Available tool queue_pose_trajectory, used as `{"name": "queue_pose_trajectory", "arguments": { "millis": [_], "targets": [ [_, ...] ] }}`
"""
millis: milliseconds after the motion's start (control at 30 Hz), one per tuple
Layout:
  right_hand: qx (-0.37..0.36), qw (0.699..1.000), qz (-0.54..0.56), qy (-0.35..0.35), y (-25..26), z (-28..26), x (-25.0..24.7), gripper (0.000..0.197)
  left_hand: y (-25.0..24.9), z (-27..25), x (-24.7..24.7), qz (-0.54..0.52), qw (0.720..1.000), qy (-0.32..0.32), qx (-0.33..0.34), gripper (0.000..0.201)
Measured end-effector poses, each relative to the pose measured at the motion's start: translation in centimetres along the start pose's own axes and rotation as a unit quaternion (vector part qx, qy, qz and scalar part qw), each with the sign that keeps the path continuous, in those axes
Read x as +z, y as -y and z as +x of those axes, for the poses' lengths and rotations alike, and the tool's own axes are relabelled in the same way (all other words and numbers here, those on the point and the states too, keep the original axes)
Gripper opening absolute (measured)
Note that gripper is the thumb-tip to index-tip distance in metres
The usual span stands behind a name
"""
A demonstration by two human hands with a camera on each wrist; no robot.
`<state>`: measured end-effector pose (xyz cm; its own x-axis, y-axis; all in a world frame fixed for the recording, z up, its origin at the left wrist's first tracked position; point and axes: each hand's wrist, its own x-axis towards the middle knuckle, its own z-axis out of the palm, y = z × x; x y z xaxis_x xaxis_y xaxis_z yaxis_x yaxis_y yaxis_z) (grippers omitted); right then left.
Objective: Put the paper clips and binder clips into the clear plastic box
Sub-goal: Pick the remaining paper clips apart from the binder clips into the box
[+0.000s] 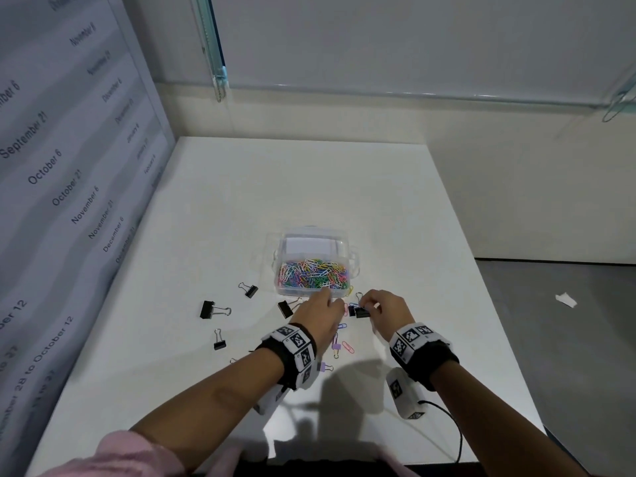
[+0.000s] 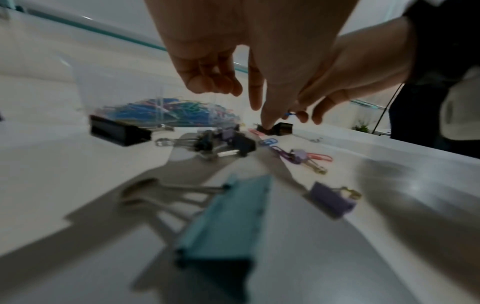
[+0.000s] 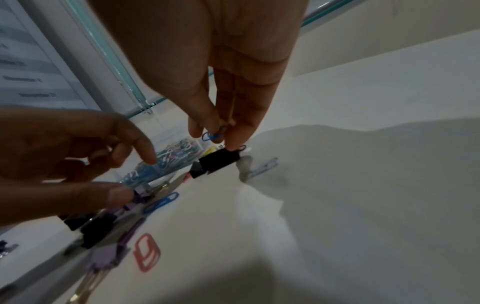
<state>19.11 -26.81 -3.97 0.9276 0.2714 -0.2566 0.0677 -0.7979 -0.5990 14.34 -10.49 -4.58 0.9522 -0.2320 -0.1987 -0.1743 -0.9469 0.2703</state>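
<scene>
The clear plastic box [image 1: 351,261] stands mid-table, holding a heap of coloured paper clips [image 1: 311,273]. My right hand [image 1: 366,304] is just in front of it. It pinches a blue paper clip [image 3: 211,135], and one fingertip rests on a black binder clip [image 3: 219,160]. My left hand [image 1: 325,297] hovers beside it at the box's near wall with index and thumb apart, holding nothing. Under the hands lie loose paper clips [image 1: 347,346] and purple binder clips [image 1: 335,346]. Black binder clips [image 1: 210,309] are scattered to the left.
A teal binder clip [image 2: 228,218] and a purple one [image 2: 332,202] lie on the white table [image 1: 395,208] under my left wrist. A panel with printed dates [image 1: 62,166] walls the left side. The table's right edge drops to a grey floor [image 1: 568,339].
</scene>
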Motion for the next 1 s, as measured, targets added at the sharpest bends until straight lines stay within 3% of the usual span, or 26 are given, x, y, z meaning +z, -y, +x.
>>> {"name": "queue_pose_trajectory", "arguments": {
  "millis": [133,367,600,767,1000],
  "targets": [
    [0.009,0.999,-0.039,0.002,0.4,0.5,0.0,0.031,-0.8,0.6,0.5,0.012,0.997,0.075,0.019,0.036],
    [0.028,0.999,-0.017,-0.030,-1.7,0.1,-1.4,0.027,-0.3,1.1,1.7,-0.011,0.997,0.078,-0.002,0.019],
    [0.058,0.992,-0.023,0.110,-4.0,-1.2,-2.1,0.021,-0.2,2.3,1.0,0.003,0.997,0.077,0.013,0.021],
    [0.042,0.995,-0.016,0.086,-4.2,-1.3,-1.4,0.014,0.5,3.2,0.9,0.041,0.996,0.068,0.046,0.033],
    [0.003,0.996,-0.037,0.083,-3.9,-1.5,-0.5,0.011,0.7,3.2,1.2,0.082,0.990,0.097,0.063,0.027]
  ]
}}
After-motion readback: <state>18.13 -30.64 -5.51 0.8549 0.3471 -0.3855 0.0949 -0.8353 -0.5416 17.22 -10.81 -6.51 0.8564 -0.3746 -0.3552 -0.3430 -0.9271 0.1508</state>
